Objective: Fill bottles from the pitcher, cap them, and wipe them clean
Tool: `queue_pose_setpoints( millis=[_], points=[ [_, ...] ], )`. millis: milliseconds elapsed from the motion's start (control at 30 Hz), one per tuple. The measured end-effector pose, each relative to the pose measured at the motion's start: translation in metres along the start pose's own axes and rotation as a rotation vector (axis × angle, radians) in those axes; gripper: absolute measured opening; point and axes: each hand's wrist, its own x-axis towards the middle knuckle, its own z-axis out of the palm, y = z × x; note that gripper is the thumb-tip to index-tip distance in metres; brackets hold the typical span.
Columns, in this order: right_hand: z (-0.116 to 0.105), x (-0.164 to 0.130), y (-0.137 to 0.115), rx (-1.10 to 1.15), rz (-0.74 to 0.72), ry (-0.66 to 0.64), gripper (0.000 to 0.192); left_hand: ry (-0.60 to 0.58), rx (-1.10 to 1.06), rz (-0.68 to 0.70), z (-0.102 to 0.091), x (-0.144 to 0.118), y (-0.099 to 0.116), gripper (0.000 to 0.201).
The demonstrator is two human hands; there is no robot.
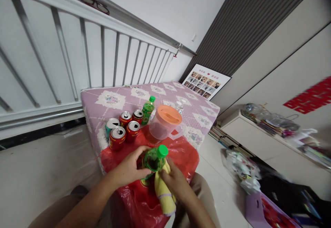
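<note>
A green plastic bottle [153,160] with a bright green cap is in my left hand [133,167], the fingers wrapped round its side. My right hand [174,178] grips a yellow cloth [164,193] and presses it against the bottle's right side; the cloth's end hangs down. Under both hands lies a red plastic bag [181,155] spread over the near end of the table. Just beyond the bottle stands a clear pitcher [159,127] with an orange lid. A second green bottle [148,111] stands upright behind the pitcher, to its left.
Several opened drink cans [118,137] stand together on the left of the table, which has a purple patterned cloth [144,91]. Small clear bottles [179,105] are behind the pitcher. A white radiator [108,52] runs along the left. A purple basket [254,209] sits on the floor, lower right.
</note>
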Motion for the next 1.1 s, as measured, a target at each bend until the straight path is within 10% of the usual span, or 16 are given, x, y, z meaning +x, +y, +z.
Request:
queue_pose_setpoints(
  millis=[467,867,1100],
  points=[
    [-0.02,-0.012,-0.053,0.078,-0.125,0.218,0.062,0.086,0.247,0.132,0.006,0.001,0.004,0.063],
    [0.007,0.002,0.005,0.059,0.002,-0.009,0.043,0.087,0.195,0.128,0.008,-0.001,0.004,0.071],
    [0.006,0.001,-0.006,-0.051,0.028,-0.018,0.044,0.091,0.025,0.047,0.003,0.0,-0.01,0.064]
  ],
)
